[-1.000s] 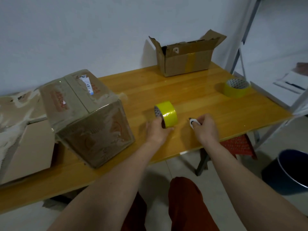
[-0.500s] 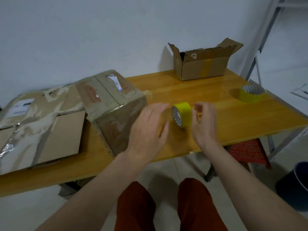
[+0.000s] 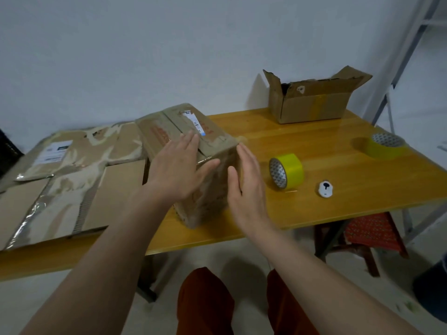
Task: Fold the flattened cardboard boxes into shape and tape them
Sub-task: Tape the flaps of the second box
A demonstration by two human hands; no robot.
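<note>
A folded, taped brown box (image 3: pixel 169 126) stands on the wooden table (image 3: pixel 314 206), left of centre. My left hand (image 3: pixel 179 170) hovers flat over its near top edge with straight fingers. My right hand (image 3: pixel 246 182) is held flat beside the box's right face, fingers straight; I cannot tell whether it touches. A yellow tape roll (image 3: pixel 287 174) stands on edge just right of that hand. A small white cutter (image 3: pixel 325 188) lies beside the roll. Flattened cardboard boxes (image 3: pixel 63 180) lie on the table's left part.
An open cardboard box (image 3: pixel 312 105) with raised flaps stands at the back by the wall. A second yellow tape roll (image 3: pixel 384 147) lies flat at the right. A red stool (image 3: pixel 370 233) is under the table, a metal rack (image 3: pixel 411 39) at the right.
Both hands left the tape roll and the cutter and moved left to the folded box. The view turned left, showing more of the flattened cardboard.
</note>
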